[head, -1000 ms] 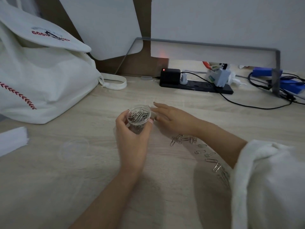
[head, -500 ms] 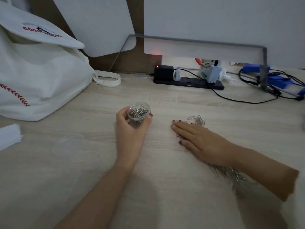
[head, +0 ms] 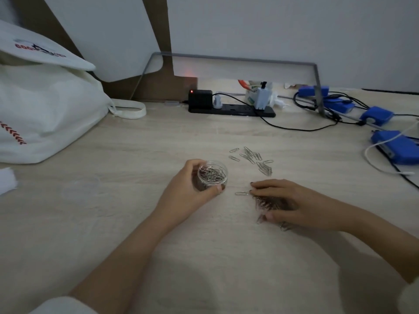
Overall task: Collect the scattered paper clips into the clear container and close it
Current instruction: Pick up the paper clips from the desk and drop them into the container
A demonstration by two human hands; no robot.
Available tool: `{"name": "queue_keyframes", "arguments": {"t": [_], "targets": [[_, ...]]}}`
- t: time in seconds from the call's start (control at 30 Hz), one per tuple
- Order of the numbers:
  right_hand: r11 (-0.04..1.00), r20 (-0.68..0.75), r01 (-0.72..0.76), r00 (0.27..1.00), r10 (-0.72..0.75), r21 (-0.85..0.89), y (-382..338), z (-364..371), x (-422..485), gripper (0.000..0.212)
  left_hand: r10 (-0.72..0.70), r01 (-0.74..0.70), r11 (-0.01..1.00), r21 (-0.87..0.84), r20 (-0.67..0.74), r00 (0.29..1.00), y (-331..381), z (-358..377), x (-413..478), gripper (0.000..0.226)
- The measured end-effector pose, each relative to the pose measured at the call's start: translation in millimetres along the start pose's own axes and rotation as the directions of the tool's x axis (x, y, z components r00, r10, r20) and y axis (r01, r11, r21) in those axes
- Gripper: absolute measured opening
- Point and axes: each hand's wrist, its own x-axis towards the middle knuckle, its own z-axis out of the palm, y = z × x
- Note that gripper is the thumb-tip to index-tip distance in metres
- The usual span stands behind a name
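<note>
left hand [head: 189,189]: same grip round the open container [head: 212,175], partly filled
right hand [head: 288,206]: was flat, now pulled back, curled round a bunch of clips [head: 264,203]
loose clips [head: 251,157]: on the table [head: 136,223] just past it

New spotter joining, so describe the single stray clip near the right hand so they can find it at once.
On the wooden table, look between the container held in the left hand and the right hand. The clip lies flat just off the right fingertips. It lies alone, unlike the cluster farther back.
</note>
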Motion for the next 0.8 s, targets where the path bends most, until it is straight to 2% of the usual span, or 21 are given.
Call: {"name": "queue_keyframes", "arguments": {"t": [0.1, 0.23, 0.33, 0.47, 0.57, 0.73, 0.8], "targets": [[0.993, -0.032, -0.019, 0.999, 0.022, 0.115, 4.3, 3.6, -14.5, 0.05, 0.01, -0.011, 1.0, 0.01, 0.014, 1.0, 4.5, 4.9, -9.7, 0.053], [0.969, -0.272, 0.016, 0.961, 0.053, 0.246, 6.9, 19.0, -23.2, 0.029, 0.024, -0.025, 0.999, 0.033, 0.022, 0.999, 10.2, 11.9, -20.1, 0.056], [0.961, -0.381, 0.024, 0.921, 0.086, 0.275, 1.0, 27.3, -23.0, 0.02, 0.038, -0.041, 0.998, 0.054, 0.052, 0.998, 14.9, 18.3, -30.0, 0.06], [0.986, -0.436, -0.004, 0.897, 0.076, 0.165, -6.2, 30.3, -14.5, 0.014, 0.066, -0.073, 0.993, 0.095, 0.084, 0.994, 20.5, 22.5, -38.4, 0.06], [0.999, -0.464, -0.043, 0.885, 0.03, -0.019, -8.4, 31.3, -6.0, 0.013, 0.063, -0.072, 0.992, 0.101, 0.087, 0.994, 22.1, 21.6, -39.4, 0.061], [0.962, -0.471, -0.123, 0.882, -0.007, -0.244, -17.1, 30.5, 5.1, 0.012, 0.065, -0.076, 0.991, 0.113, 0.094, 0.993, 20.2, 21.2, -37.1, 0.064], [0.948, -0.474, -0.182, 0.88, 0.038, -0.261, -20.9, 31.1, 8.1, 0.014, 0.069, -0.081, 0.99, 0.12, 0.097, 0.993, 19.7, 21.0, -36.5, 0.065]]}}
